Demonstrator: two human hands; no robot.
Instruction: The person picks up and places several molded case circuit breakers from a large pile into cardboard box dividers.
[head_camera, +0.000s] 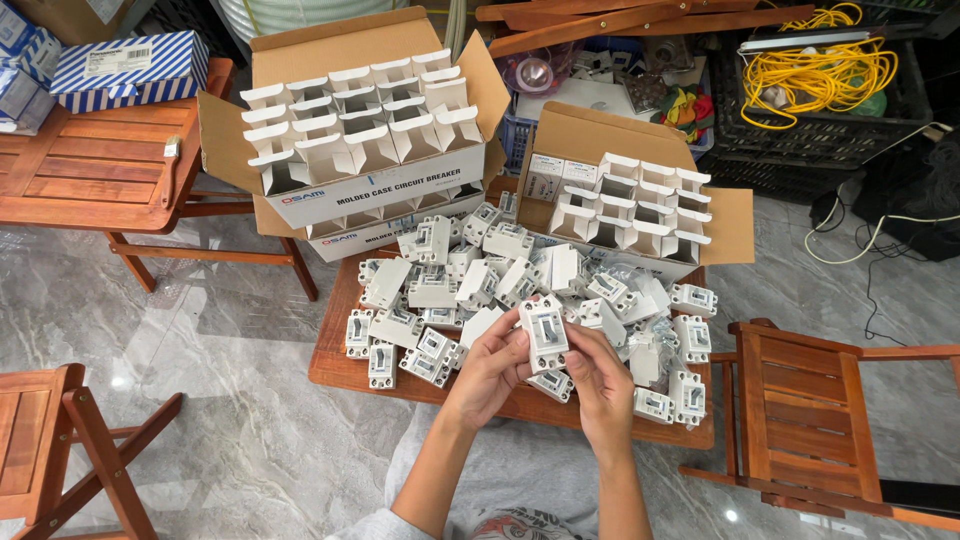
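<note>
Both hands meet over the near edge of the low wooden table (335, 370), the fingers (508, 345) of the left hand (487, 372) and of the right hand (597, 380) clamped together on one white circuit breaker (543, 333), held upright above the heap with its switch face up towards the camera.

Just beneath and around it lies the pile of loose breakers (470, 290), a good many of them, tumbled at all angles across the tabletop, some on their backs, some on edge.

Behind the pile stand two open cartons. The larger carton (370, 190), on the left, is filled with rows of small white boxes (350, 125) whose flaps stand open; the smaller carton (640, 205), on the right, holds more such boxes, a few at its left end shut. Whether the open boxes have anything in them cannot be told.

Judging by the heap, most of the handling is yet to do: one breaker is in hand, dozens lie loose.

A wooden chair (800, 410) stands to the right on the marble floor (220, 420).
</note>
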